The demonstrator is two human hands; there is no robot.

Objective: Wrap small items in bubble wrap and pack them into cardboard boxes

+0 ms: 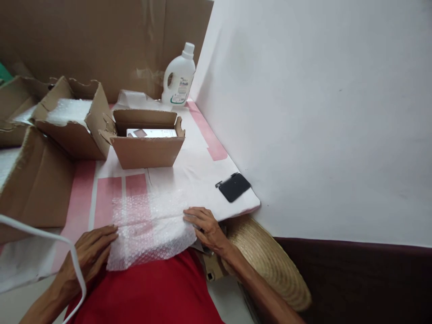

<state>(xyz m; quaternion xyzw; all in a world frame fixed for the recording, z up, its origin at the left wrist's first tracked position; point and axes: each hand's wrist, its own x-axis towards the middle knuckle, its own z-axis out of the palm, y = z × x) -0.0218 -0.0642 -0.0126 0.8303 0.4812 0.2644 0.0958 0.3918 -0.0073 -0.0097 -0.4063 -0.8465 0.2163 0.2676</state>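
A clear sheet of bubble wrap (151,231) lies across the table's front edge, creased crosswise, its near part hanging towards my lap. At its left side my left hand (92,252) holds the edge between bent fingers, with the thumb hidden. On the opposite side, my right hand (205,227) has its fingers over the edge and the thumb lower down. Beyond the sheet stands an open cardboard box (145,153) with a white printed box (162,133) inside.
Several open cartons (70,139) with bubble-wrapped contents stand at the left. A white jug (180,76) is at the back. A flat black object (234,186) lies near the right table edge by the wall (320,112). A white cable (43,231) crosses the left; a woven straw item (266,261) sits below right.
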